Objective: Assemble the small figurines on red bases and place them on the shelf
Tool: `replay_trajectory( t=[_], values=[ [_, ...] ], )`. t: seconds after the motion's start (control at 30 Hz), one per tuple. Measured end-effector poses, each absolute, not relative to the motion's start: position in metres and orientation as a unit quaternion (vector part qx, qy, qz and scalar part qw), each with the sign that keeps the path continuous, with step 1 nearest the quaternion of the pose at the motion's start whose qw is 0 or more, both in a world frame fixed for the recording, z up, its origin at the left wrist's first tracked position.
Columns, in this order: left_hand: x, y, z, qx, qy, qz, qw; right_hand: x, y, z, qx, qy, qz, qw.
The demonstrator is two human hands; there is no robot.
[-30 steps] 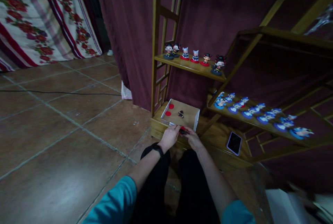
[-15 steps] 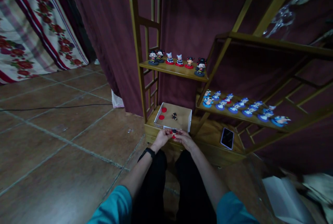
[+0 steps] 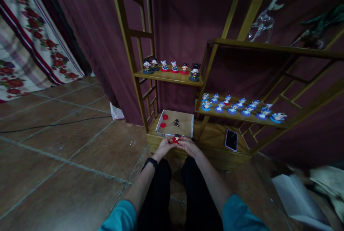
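Note:
Between both hands, in front of the box, is a small figurine [image 3: 176,138] with black hair and a red base. My left hand [image 3: 166,146] grips it from the left, a dark band around that wrist. From the other side my right hand [image 3: 189,145] pinches its base, fingers closed. Just beyond stands a shallow cardboard box [image 3: 184,116] with pale sides. Inside lie two red round bases [image 3: 163,125] along its left side and a dark figurine piece [image 3: 176,123] near the middle.
An upper shelf [image 3: 172,77] carries several figurines in a row. More blue-and-white figurines [image 3: 232,109] stand on the right shelf [image 3: 242,117]. A phone [image 3: 231,140] lies on the bottom board. Higher right stands a clear deer ornament [image 3: 264,21]. A cable [image 3: 59,125] crosses the tiled floor.
The view has shifted, so the shelves sit further left. The figurine now stands more upright in my hands, its face and red base more visible. Both hands still hold it.

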State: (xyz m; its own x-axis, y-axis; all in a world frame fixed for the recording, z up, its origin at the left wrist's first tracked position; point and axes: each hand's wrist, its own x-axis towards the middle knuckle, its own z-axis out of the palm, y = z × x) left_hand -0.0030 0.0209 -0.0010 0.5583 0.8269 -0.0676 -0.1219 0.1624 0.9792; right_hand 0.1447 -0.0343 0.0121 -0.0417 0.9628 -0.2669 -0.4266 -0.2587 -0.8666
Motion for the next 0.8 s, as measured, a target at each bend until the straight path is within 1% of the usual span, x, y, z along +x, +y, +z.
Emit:
replay_trajectory(
  t=[0.27, 0.63, 0.8],
  values=[
    [0.0002, 0.0214, -0.0048, 0.545, 0.341, 0.361, 0.675, 0.1462, -0.0349, 0.0113, -0.459, -0.292, 0.652, 0.529],
    [0.0, 0.018, -0.0022, 0.61, 0.352, 0.371, 0.606, 0.1453, -0.0354, 0.0132, -0.464, -0.297, 0.651, 0.523],
    [0.0013, 0.0172, 0.0005, 0.619, 0.365, 0.367, 0.591, 0.1452, -0.0357, 0.0128, -0.463, -0.287, 0.641, 0.54]
  ],
)
